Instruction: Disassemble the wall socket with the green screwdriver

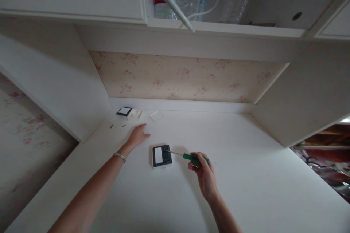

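Nearest the camera: our two forearms, left forearm [90, 193] with a bracelet [120, 157] at the wrist, right forearm [225, 214] at the bottom edge.

Right hand [205, 174] grasps the green-handled screwdriver [190, 157], shaft pointing left. Tip is at the dark right half of the black-faced box [162, 156], which sits mid-desk [246, 174] between our hands, white panel on its left half. Too small to tell whether the tip is seated in a screw.

Left hand [138, 136] looks released, fingers loosely spread past the box; we see nothing in it. Can't tell if it touches the desk. Beyond it, near the back edge: a black-framed piece [124, 111], a white box [135, 114] beside it and a clear cover [156, 116] a bit apart.

Our read: screwdriver work on the box is the step in hand. Next move calls for a seated tip, shaft in line with the screw, and probably our left hand bracing the box, since nothing holds it now and it could skid.
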{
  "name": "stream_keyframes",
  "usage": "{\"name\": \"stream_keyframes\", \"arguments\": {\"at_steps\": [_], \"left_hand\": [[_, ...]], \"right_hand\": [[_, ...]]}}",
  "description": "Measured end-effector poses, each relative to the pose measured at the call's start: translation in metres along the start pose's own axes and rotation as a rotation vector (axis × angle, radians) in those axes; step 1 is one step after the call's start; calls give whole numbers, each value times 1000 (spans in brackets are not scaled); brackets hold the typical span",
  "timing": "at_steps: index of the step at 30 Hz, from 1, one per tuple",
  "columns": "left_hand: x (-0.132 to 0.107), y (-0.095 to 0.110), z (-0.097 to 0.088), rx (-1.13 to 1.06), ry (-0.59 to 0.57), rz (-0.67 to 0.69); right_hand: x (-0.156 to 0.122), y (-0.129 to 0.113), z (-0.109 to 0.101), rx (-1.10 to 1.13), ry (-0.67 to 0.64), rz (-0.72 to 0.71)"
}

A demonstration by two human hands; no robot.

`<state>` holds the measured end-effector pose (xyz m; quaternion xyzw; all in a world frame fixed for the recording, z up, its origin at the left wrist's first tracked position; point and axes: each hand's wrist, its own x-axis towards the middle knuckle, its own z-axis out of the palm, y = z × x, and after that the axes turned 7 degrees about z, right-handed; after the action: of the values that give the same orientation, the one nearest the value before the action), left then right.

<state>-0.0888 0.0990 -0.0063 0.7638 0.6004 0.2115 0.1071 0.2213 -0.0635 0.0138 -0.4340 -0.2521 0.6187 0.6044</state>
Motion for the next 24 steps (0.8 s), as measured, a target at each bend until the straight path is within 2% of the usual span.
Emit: {"name": "stream_keyframes", "arguments": {"at_steps": [3,5,7,11,15,20,24], "left_hand": [[6,-2,-4,-12,40,-22],[0,5,-8,-27,80,-32],[-17,19,-12,-61,97,-4],[-69,61,-20,-189,5,245],[-103,89,-20,-222,-102,246],[-106,92,-13,-255,-139,207],[-99,90,-17,-294,-182,214]], "right_hand": [[-3,-5,0,2,7,-15],[-3,-9,2,-2,8,-58],[-3,-13,6,-22,-1,-90],[-1,-22,18,-139,-56,-113],[3,-29,33,-288,-84,-111],[8,-41,47,-442,-84,-68],[20,-52,54,-501,-119,11]]}}
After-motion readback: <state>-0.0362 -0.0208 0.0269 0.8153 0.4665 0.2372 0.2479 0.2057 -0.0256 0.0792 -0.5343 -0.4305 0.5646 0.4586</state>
